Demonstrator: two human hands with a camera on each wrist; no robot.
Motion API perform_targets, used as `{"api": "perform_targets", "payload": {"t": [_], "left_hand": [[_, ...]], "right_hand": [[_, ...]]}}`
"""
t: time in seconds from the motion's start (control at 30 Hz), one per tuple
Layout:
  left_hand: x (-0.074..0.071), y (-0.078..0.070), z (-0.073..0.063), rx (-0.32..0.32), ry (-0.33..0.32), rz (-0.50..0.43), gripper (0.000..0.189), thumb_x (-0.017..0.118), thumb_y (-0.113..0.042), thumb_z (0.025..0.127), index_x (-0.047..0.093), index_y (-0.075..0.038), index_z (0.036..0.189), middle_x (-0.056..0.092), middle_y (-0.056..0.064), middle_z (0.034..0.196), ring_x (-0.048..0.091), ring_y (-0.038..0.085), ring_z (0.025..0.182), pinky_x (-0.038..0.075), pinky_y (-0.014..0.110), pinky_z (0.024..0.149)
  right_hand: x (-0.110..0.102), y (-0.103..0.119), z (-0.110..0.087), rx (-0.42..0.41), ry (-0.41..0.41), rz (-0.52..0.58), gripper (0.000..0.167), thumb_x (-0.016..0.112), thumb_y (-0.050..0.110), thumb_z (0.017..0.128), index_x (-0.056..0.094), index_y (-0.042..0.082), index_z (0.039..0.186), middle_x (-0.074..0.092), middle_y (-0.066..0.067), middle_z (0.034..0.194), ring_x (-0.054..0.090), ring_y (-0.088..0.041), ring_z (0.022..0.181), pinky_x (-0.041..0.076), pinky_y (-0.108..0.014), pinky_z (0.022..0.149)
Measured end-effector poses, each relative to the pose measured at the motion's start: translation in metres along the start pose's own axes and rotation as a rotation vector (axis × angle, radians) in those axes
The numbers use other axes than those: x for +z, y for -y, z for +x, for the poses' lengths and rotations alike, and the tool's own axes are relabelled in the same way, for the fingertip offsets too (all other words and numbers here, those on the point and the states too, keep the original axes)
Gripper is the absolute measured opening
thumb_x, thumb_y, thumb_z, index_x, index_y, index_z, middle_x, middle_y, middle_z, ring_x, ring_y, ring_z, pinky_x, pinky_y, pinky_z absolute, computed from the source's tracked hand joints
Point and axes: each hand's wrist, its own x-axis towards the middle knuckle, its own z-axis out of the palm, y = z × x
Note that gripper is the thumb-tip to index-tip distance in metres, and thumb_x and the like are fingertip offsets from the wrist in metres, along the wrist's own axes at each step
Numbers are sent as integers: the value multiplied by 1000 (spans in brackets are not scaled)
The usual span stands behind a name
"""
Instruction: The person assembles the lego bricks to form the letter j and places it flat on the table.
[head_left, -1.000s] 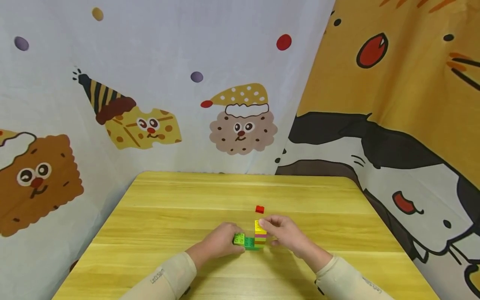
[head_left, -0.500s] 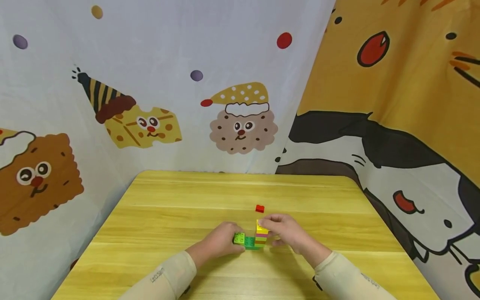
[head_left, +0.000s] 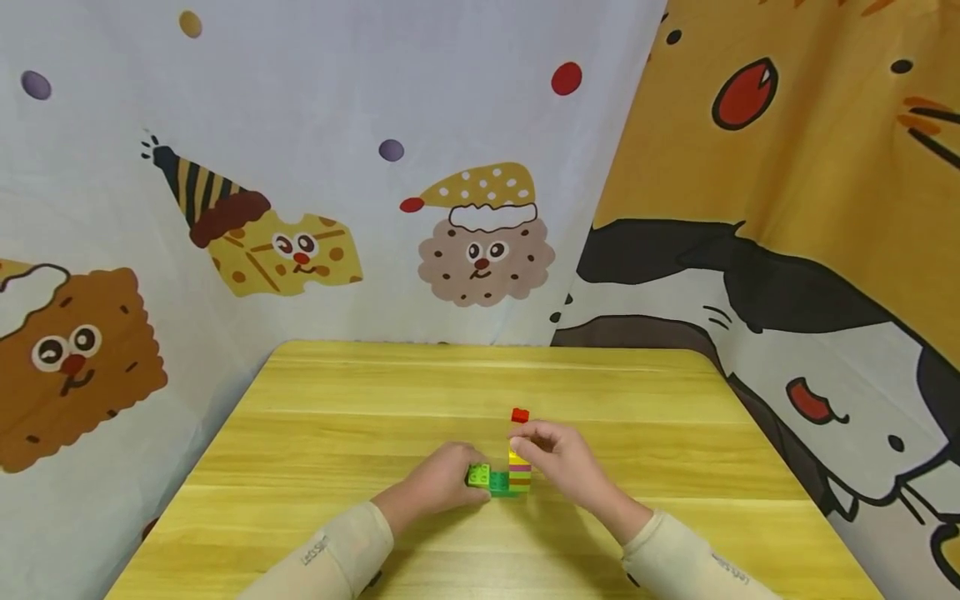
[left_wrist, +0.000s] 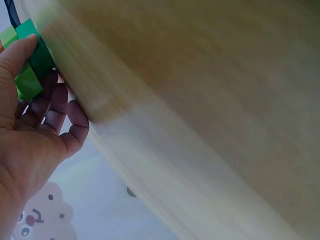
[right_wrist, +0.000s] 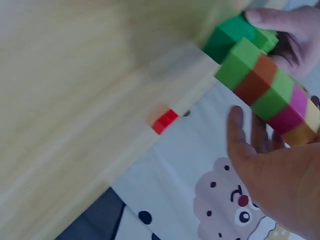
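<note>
A small building-brick model stands on the table. Its flat dark green base (head_left: 498, 481) carries a light green brick (head_left: 479, 475) at the left end. At the right end rises a tower (head_left: 519, 477) banded in light green, orange-brown and pink, with a yellow brick (head_left: 514, 458) on top. My left hand (head_left: 442, 477) grips the base's left end, thumb in front and fingers behind, as the left wrist view confirms. At the tower's top, my right hand (head_left: 564, 458) holds the yellow brick between thumb and index finger, covering much of it.
A lone red brick (head_left: 520, 415) lies behind the tower, just past the right fingertips. The wooden table (head_left: 360, 392) ends at a curtain (head_left: 337, 150) with printed cartoon figures, which closes off the back and both sides.
My right hand shifts slightly left and up over the tower's top, hiding more of the yellow brick. The tower's top leaned right half a second ago and is straighter now. My left hand stays put.
</note>
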Motion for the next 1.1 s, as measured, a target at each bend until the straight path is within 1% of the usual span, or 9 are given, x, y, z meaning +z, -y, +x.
{"api": "perform_targets", "payload": {"t": [0.07, 0.17, 0.23, 0.33, 0.47, 0.63, 0.77, 0.97, 1.1], "left_hand": [[0, 0, -1, 1, -3, 7, 23, 90, -24, 86, 80, -13, 103, 67, -11, 86, 53, 0, 73, 49, 17, 66], [0, 0, 0, -1, -5, 16, 24, 90, -24, 85, 80, -13, 104, 68, -11, 88, 54, 0, 74, 50, 17, 66], [1, 0, 0, -3, -5, 18, 24, 90, -24, 86, 80, -13, 104, 69, -10, 89, 54, 0, 74, 50, 17, 67], [1, 0, -1, -12, -2, 14, 25, 90, -24, 86, 80, -13, 106, 72, -8, 93, 55, 0, 76, 50, 18, 68], [2, 1, -1, -21, 2, 11, 27, 91, -26, 86, 80, -13, 107, 73, -8, 95, 55, 1, 78, 50, 18, 68], [1, 2, 1, -23, 5, 2, 28, 91, -26, 86, 81, -12, 108, 72, -8, 95, 55, 1, 77, 51, 18, 67], [0, 2, 2, -12, 0, 4, 26, 91, -26, 86, 80, -12, 105, 70, -9, 91, 55, 1, 76, 50, 18, 65], [1, 2, 2, -16, 13, 6, 24, 91, -26, 86, 80, -13, 103, 67, -11, 88, 54, 1, 75, 49, 18, 65], [1, 1, 0, -22, 9, 0, 24, 91, -26, 86, 80, -13, 103, 68, -10, 88, 54, 2, 75, 50, 18, 65]], "right_hand": [[1, -5, -2, -59, -5, -40, 22, 68, 32, 106, 78, 19, 120, 78, -10, 119, 71, -11, 95, 58, -25, 81], [0, -14, -5, -160, 2, -57, 24, 70, 27, 104, 77, 17, 125, 78, -10, 123, 74, -9, 96, 61, -26, 83], [-2, -21, -8, -226, 17, -73, 29, 73, 23, 102, 76, 16, 130, 76, -11, 127, 75, -12, 100, 63, -29, 84], [-3, -30, -10, -289, 26, -116, 40, 79, 19, 97, 73, 17, 136, 75, -10, 133, 75, -14, 105, 64, -31, 87], [-1, -40, -13, -301, 20, -130, 49, 80, 13, 96, 69, 19, 143, 72, -12, 139, 75, -17, 104, 64, -32, 85], [2, -45, -16, -316, 12, -112, 52, 78, 10, 97, 66, 19, 146, 69, -15, 144, 76, -23, 105, 65, -32, 84], [3, -45, -16, -328, 5, -101, 52, 77, 9, 97, 65, 19, 147, 68, -15, 145, 76, -20, 104, 65, -31, 82], [4, -46, -17, -327, 7, -122, 53, 77, 7, 97, 64, 18, 147, 69, -14, 144, 74, -13, 103, 65, -30, 82], [5, -45, -17, -324, 0, -128, 53, 77, 5, 96, 65, 19, 146, 69, -13, 144, 75, -13, 103, 65, -30, 83]]}}
